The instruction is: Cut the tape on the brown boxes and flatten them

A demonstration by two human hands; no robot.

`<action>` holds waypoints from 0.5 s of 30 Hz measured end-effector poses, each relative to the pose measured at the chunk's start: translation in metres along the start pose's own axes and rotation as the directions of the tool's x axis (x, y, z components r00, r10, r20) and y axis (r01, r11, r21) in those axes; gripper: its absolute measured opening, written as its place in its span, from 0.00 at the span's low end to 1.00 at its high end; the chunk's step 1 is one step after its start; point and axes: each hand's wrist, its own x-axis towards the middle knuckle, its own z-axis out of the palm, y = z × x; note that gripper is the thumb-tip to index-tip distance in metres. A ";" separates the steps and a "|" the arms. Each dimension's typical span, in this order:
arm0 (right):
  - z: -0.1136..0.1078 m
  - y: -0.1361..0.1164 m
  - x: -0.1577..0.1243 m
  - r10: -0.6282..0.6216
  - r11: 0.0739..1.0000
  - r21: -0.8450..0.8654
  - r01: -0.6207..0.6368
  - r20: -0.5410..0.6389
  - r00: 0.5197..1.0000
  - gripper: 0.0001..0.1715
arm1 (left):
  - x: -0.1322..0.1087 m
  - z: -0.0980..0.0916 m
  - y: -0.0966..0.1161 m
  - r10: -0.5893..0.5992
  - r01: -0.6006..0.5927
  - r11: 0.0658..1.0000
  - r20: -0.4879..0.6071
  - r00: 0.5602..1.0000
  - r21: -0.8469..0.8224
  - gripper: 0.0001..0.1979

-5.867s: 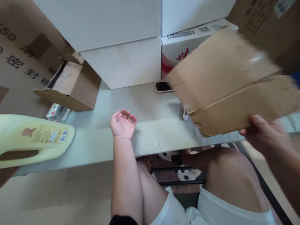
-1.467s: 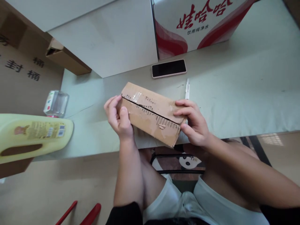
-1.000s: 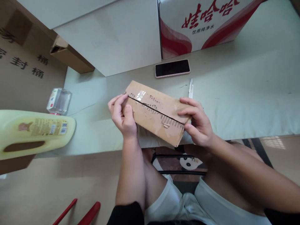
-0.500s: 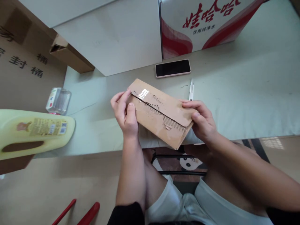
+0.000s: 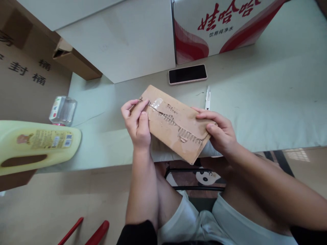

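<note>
A flat brown cardboard box (image 5: 176, 127) is held tilted over the table's front edge. Its upper face has a long seam, torn patches of corrugated paper and a bit of clear tape near the left end. My left hand (image 5: 138, 124) grips the left end, with fingertips lying on top by the seam and the thumb on the near side. Round the right end, my right hand (image 5: 218, 127) is closed, fingers on the top and thumb at the corner. Just beyond the right hand lies a white utility knife (image 5: 208, 98). The box's underside is hidden.
A phone (image 5: 187, 74) lies behind the box. At the back stand a white box (image 5: 122, 44) and a red-and-white carton (image 5: 217, 37). To the left are a clear bottle (image 5: 63, 110), a yellow jug (image 5: 38, 144) and a small brown carton (image 5: 79, 63).
The dark gap along the seam has narrowed as the flaps came together. My left fingers have moved further over the seam. The box stays in nearly the same place.
</note>
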 end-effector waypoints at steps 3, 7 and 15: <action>-0.001 -0.001 0.000 -0.001 1.000 -0.028 0.001 0.005 1.000 0.16 | 0.000 -0.001 0.001 -0.025 0.025 0.999 0.020 0.999 0.029 0.17; -0.001 0.000 0.000 -0.015 1.000 -0.020 0.015 0.012 1.000 0.16 | 0.000 -0.002 0.001 -0.048 0.047 0.998 0.017 0.999 0.040 0.18; 0.000 -0.002 -0.002 0.008 1.000 0.023 -0.009 0.019 1.000 0.17 | 0.000 -0.001 -0.002 -0.009 0.009 1.000 -0.013 1.000 -0.026 0.16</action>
